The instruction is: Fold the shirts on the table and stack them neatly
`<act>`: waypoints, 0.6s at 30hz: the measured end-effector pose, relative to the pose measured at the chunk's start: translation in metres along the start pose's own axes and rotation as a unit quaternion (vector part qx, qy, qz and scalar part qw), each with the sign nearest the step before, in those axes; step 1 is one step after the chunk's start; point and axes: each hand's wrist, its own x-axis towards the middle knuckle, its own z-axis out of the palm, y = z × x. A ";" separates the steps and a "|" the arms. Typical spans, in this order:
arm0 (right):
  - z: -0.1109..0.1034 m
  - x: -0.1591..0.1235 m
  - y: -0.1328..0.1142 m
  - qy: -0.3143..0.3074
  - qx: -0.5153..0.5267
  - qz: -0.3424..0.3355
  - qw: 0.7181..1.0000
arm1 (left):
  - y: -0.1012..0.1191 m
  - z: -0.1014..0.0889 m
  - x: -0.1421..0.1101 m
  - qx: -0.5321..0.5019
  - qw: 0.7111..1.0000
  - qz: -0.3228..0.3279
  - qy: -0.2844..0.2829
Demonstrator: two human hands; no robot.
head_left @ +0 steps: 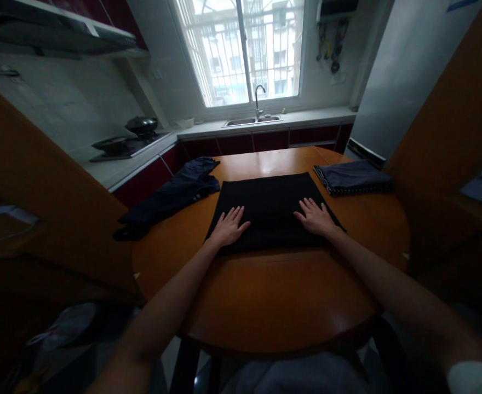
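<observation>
A plain, matte black cloth (pixel 271 205) lies flat on the middle of the glossy orange-brown worktop (pixel 277 301), its outline roughly four-sided, its surface nearly smooth. The left hand (pixel 228 227) and right hand (pixel 315 219) rest palm-down near its opposite sides, fingers spread apart.

I could read no words, brands or numbers over my feed. High and far beyond the right hand (pixel 318 220), to the right of its fingers, a blue strip (pixel 462 5) sat at the top of the pale fridge (pixel 415 71), too unclear for me to read. Left of the left hand's (pixel 228 227) fingers, small pale marks (pixel 200 195) on the dark clothing (pixel 173 191) showed no legible letters.
</observation>
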 end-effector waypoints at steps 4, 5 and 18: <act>-0.011 -0.002 0.019 0.090 0.019 0.037 0.995 | -0.023 -0.006 -0.008 -0.023 0.999 -0.024 0.010; -0.016 -0.007 0.025 0.139 0.032 0.039 0.989 | -0.028 -0.010 -0.014 -0.039 0.998 -0.025 0.042; -0.001 -0.138 0.073 0.196 0.196 0.015 0.961 | -0.023 -0.016 -0.151 -0.194 0.962 -0.092 0.168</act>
